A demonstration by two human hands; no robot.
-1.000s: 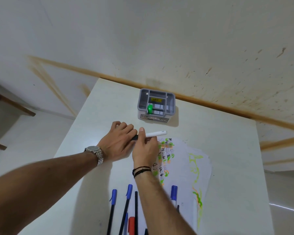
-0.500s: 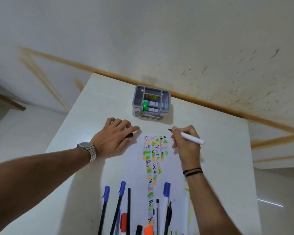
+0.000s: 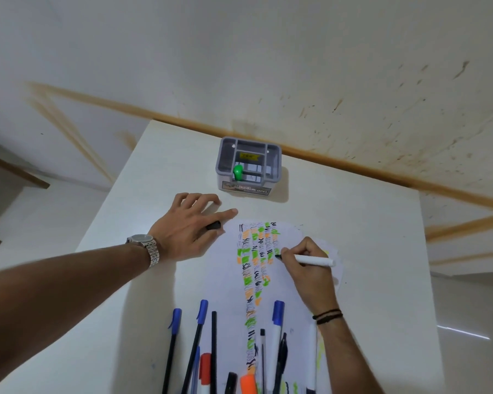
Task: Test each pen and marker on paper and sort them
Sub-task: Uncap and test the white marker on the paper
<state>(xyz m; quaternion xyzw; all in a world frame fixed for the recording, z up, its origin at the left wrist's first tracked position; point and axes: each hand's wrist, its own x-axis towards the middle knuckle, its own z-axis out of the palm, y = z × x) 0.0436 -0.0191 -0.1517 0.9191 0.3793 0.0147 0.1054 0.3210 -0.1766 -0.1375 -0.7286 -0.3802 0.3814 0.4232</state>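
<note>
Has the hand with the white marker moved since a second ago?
Yes. The right hand left the left hand, moving right and nearer across the paper.

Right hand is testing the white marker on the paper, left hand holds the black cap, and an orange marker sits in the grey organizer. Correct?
Not quite. In the head view the marker in the grey organizer is green, not orange. The rest holds.
</note>
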